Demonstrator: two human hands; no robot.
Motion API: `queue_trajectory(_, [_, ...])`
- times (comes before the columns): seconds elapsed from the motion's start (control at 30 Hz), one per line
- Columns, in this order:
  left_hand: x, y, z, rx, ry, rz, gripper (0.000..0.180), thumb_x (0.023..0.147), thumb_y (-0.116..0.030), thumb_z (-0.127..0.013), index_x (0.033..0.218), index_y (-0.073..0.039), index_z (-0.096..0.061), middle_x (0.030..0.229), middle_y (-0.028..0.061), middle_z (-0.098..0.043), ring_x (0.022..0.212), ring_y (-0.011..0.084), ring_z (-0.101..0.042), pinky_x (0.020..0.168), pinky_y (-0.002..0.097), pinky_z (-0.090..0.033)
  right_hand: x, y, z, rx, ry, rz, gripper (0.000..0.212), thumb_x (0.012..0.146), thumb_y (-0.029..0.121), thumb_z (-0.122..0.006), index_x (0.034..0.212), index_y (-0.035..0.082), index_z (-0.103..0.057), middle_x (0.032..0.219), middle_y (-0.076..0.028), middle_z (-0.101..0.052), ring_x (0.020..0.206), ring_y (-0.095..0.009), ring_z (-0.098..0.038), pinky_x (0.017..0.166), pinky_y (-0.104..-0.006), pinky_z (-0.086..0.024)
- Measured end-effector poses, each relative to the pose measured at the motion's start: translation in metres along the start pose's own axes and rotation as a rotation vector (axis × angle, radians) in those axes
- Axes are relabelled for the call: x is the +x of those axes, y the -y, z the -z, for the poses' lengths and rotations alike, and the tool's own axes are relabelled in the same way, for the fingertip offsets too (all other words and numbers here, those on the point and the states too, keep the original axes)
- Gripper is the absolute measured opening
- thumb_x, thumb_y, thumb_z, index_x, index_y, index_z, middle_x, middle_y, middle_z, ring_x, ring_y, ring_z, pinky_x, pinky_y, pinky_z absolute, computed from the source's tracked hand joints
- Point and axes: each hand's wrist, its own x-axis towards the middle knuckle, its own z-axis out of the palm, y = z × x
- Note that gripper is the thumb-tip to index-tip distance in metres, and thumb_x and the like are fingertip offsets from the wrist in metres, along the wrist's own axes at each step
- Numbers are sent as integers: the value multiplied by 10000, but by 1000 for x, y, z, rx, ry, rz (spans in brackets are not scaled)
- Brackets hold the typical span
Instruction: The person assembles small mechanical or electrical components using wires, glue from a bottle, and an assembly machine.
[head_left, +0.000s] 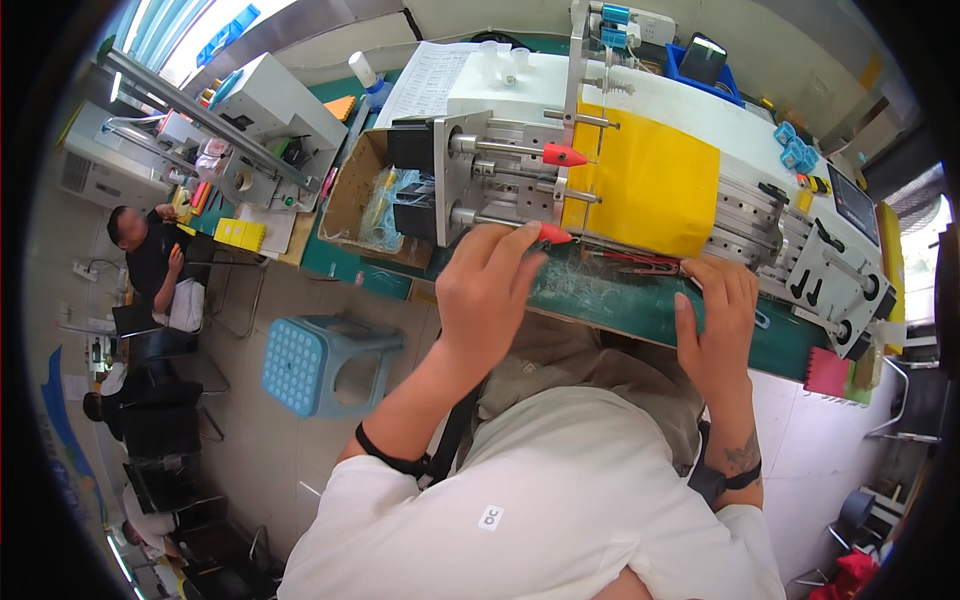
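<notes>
My left hand (490, 290) is at the front shaft of a metal winding machine, its fingers curled over the shaft just behind a red cone tip (553, 234). A second red cone tip (565, 155) sits on the shaft behind it. My right hand (722, 310) rests at the machine's front edge, fingers bent and thumb apart. Close to its fingertips lies a red-handled tool (645, 264), probably pliers. Between the hands, a yellow sheet (655, 185) covers the machine's middle. Thin clear strands (590, 285) lie on the green mat in front.
A cardboard box (350, 205) with clear plastic stands left of the machine. Behind are paper sheets (425, 85) and a blue tray (690, 75) with a dark device. A blue stool (320, 360) stands on the floor at left. Other people sit farther left.
</notes>
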Motion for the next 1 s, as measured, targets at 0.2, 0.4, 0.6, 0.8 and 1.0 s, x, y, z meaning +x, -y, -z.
queue_trajectory(0.2, [21, 56, 72, 261, -191, -291, 329, 910, 49, -891, 1206, -61, -800, 1087, 89, -782, 945, 283, -757, 818, 409, -606, 6, -1, -7, 43, -40, -4, 380, 944, 66, -765, 1319, 28, -716, 1263, -200, -720, 1213, -433, -646, 1107, -541, -459])
queue_trajectory(0.4, [60, 156, 157, 477, 487, 230, 1054, 895, 2, -890, 1813, -224, -424, 1927, 209, -217, 1777, 426, -207, 1408, 513, -284, 4, -3, -9, 32, -31, -6, 385, 949, 57, -750, 1332, 33, -720, 1317, -198, -717, 1259, -430, -639, 1145, -543, -451])
queue_trajectory(0.6, [64, 204, 180, 458, 334, 114, 899, 901, -153, -883, 1738, -198, -556, 1902, 195, -325, 1762, 399, -294, 1392, 489, -303, 2, 2, -9, 59, -36, -49, 391, 974, 72, -719, 1362, 27, -712, 1411, -195, -695, 1320, -434, -615, 1185, -542, -438])
queue_trajectory(0.8, [76, 171, 161, 168, 291, 233, 886, 914, -166, -896, 1733, -182, -560, 1873, 193, -389, 1746, 369, -342, 1389, 462, -295, -5, -1, -13, 75, -7, -113, 392, 1009, 84, -688, 1397, 34, -710, 1457, -200, -674, 1399, -435, -579, 1232, -541, -416])
queue_trajectory(1.0, [85, 194, 163, 133, 305, 351, 779, 928, -191, -913, 1661, -161, -652, 1884, 214, -357, 1744, 385, -342, 1380, 473, -312, -8, -3, -16, 99, 3, -129, 390, 1028, 91, -680, 1411, 27, -709, 1485, -199, -658, 1425, -429, -567, 1248, -533, -412])
